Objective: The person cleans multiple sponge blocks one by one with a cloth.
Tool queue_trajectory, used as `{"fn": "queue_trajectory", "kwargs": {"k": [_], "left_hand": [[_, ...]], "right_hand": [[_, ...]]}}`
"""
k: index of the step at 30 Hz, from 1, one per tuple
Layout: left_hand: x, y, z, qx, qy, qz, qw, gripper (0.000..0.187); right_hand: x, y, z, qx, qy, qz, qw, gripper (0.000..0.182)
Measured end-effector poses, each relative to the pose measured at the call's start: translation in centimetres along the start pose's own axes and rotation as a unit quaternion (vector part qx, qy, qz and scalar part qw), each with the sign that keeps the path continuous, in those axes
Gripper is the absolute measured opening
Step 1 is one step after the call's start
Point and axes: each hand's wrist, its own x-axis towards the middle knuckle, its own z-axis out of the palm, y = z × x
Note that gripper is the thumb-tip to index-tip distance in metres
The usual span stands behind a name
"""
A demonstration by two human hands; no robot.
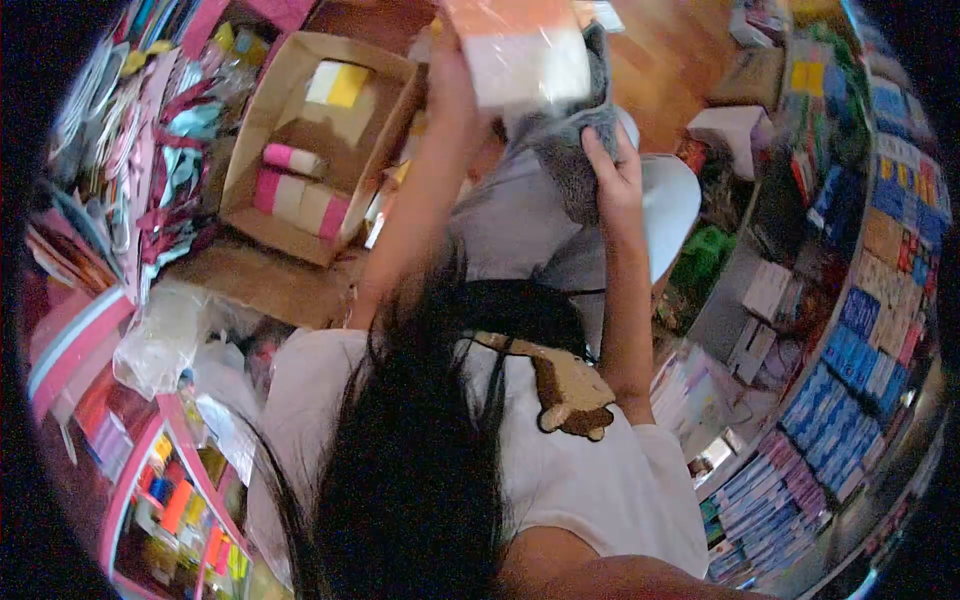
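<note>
A: Head view: what do the hands hold?
B: I see the left hand (455, 85) gripping an orange-and-white wrapped box (525, 50), long axis running across the frame. The right hand (615, 175) clutches a grey fuzzy cloth (570, 150) just beneath it.

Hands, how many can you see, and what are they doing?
2. The left hand is raised, holding an orange and white box. The right hand presses a grey cloth against it. No other hands show; the left fingers are hidden.
</note>
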Motion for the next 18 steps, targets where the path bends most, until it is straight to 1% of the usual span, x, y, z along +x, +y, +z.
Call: {"fn": "queue_trajectory", "kwargs": {"k": [2, 3, 4, 5, 6, 7, 8, 9, 10, 11, 12, 14, 15, 18], "left_hand": [[1.8, 2.4, -1.7, 0.059, 0.016, 0.125, 0.99, 0.039], [2.8, 3.6, -2.7, 0.088, 0.024, 0.186, 0.978, 0.042], [3.8, 4.3, -4.4, 0.247, 0.047, 0.251, 0.935, 0.039], [4.5, 4.5, -6.8, 0.399, 0.072, 0.302, 0.863, 0.036], [4.6, 4.4, -8.9, 0.539, 0.094, 0.339, 0.765, 0.033], [3.5, 3.7, -9.8, 0.574, 0.11, 0.288, 0.758, 0.035], [2.0, 3.3, -11.3, 0.705, 0.025, 0.278, 0.653, 0.039], [1.0, 2.4, -13.5, 0.81, -0.064, 0.255, 0.524, 0.045], [0.8, -0.1, -17.2, 0.85, -0.081, 0.222, 0.47, 0.055], [0.3, -1.6, -19.8, 0.881, -0.095, 0.216, 0.409, 0.062], [-0.2, -3.1, -22.4, 0.907, -0.11, 0.211, 0.347, 0.07], [-2.0, -3.8, -25.0, 0.934, -0.133, 0.257, 0.21, 0.077], [-1.6, -3.4, -25.1, 0.953, -0.124, 0.246, 0.125, 0.072], [-0.1, -3.0, -24.1, 0.933, -0.094, 0.148, 0.316, 0.068]], "right_hand": [[-0.2, -0.2, 1.1, 0.011, -0.06, 0.059, 0.996, 0.038], [-0.1, 0.1, 1.8, -0.029, -0.037, 0.045, 0.998, 0.036], [0.4, 0.2, 2.1, 0.015, -0.022, 0.057, 0.998, 0.034], [1.0, 0.2, 2.0, 0.058, -0.006, 0.072, 0.996, 0.031], [1.5, 0.1, 1.9, 0.1, 0.014, 0.088, 0.991, 0.029], [2.4, 0.1, 2.1, 0.149, 0.051, 0.074, 0.985, 0.029], [2.8, 0.2, 2.0, 0.177, 0.051, 0.078, 0.98, 0.03], [3.2, 0.3, 1.8, 0.204, 0.052, 0.082, 0.974, 0.03], [3.6, 0.5, 1.7, 0.231, 0.053, 0.086, 0.968, 0.031], [3.8, 0.9, 1.6, 0.227, 0.038, 0.096, 0.968, 0.032], [3.8, 1.2, 1.9, 0.233, 0.05, 0.104, 0.966, 0.033], [3.7, 1.5, 2.3, 0.242, 0.074, 0.12, 0.96, 0.034], [3.8, 1.4, 2.4, 0.241, 0.068, 0.116, 0.961, 0.035], [3.7, 1.3, 2.5, 0.251, 0.056, 0.113, 0.96, 0.036]]}}
